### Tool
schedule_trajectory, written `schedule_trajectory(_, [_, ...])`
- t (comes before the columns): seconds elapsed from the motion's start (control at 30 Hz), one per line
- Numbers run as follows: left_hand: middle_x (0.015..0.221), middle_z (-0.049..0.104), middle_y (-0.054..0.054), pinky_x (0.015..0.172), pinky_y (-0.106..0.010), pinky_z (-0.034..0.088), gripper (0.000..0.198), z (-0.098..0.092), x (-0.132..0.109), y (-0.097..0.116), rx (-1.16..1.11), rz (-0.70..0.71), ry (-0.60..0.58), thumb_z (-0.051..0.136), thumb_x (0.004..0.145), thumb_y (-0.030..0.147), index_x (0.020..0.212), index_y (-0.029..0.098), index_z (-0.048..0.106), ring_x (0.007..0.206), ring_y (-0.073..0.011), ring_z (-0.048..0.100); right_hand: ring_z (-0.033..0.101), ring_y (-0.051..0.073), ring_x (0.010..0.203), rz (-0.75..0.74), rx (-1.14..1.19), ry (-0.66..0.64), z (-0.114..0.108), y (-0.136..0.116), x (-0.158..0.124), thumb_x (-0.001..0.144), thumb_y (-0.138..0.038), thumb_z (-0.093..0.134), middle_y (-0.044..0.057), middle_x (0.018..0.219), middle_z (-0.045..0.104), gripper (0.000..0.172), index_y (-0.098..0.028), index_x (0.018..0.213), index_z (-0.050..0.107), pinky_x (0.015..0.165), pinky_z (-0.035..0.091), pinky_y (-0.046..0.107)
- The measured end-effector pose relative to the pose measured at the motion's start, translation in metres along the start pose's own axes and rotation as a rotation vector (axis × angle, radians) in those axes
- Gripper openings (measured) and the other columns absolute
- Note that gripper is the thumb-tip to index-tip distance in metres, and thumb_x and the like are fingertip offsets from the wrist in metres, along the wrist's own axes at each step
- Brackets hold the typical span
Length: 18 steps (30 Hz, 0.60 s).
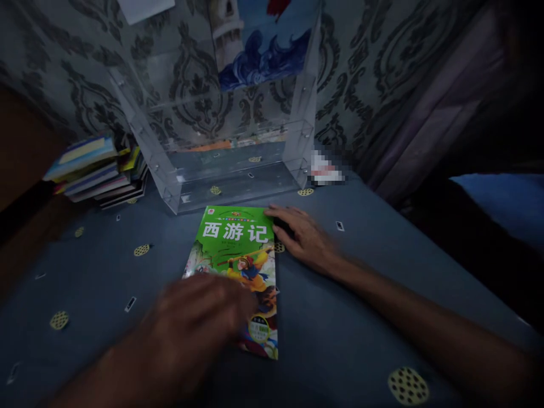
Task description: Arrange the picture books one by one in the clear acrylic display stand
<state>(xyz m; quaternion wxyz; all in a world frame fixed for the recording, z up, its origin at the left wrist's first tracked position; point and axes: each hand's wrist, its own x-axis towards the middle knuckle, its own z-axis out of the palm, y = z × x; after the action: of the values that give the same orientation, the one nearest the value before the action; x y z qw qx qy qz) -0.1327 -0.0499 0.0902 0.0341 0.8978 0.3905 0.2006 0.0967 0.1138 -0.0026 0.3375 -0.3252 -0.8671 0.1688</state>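
A picture book [249, 269] with a green cover, large white Chinese characters and a cartoon figure in yellow lies closed on the blue patterned tablecloth [335, 317]. My left hand [202, 317] is over the book's lower left part and hides some of the cover. It is smeared by motion, so its fingers are unclear, and I cannot tell whether it touches the book. My right hand [304, 233] rests at the upper right corner of the book, its fingers stretched out and the fingertips at the cover's edge.
Behind the book stands a clear acrylic rack [233, 184] with a blue picture book [267, 56] on its upper part. To the left is a stack of books [100, 170]. A pixelated white item [325, 168] lies right of the rack. The table's right edge drops into darkness.
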Motion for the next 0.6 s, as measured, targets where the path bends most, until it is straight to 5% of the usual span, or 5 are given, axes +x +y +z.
schedule_trajectory(0.13, [0.122, 0.067, -0.011, 0.093, -0.047, 0.056, 0.033, 0.032, 0.006, -0.063, 0.283, -0.220, 0.073, 0.041, 0.100, 0.032, 0.131, 0.023, 0.052, 0.110, -0.0298, 0.064, 0.060, 0.028, 0.125, 0.024, 0.013, 0.012, 0.001, 0.003, -0.002, 0.093, -0.021, 0.049, 0.011, 0.129, 0.068, 0.037, -0.023, 0.128, 0.060, 0.104, 0.048, 0.057])
schedule_trajectory(0.23, [0.132, 0.062, -0.014, 0.102, -0.053, 0.049, 0.035, 0.048, 0.003, -0.088, 0.364, -0.296, 0.039, 0.041, 0.101, 0.035, 0.130, 0.019, 0.052, 0.120, -0.0307, 0.060, 0.063, 0.026, 0.121, 0.042, 0.041, 0.017, 0.001, 0.004, -0.003, 0.094, -0.022, 0.049, 0.011, 0.131, 0.066, 0.037, -0.024, 0.129, 0.059, 0.100, 0.053, 0.053])
schedule_trajectory(0.6, [0.139, 0.056, -0.019, 0.109, -0.050, 0.044, 0.042, 0.071, 0.056, -0.084, 0.287, -0.221, -0.033, 0.043, 0.101, 0.035, 0.133, 0.010, 0.054, 0.131, -0.0310, 0.053, 0.068, 0.024, 0.103, 0.111, 0.114, 0.037, -0.012, -0.010, 0.003, 0.092, -0.016, 0.044, 0.009, 0.113, 0.073, 0.039, -0.020, 0.128, 0.059, 0.088, 0.056, 0.044])
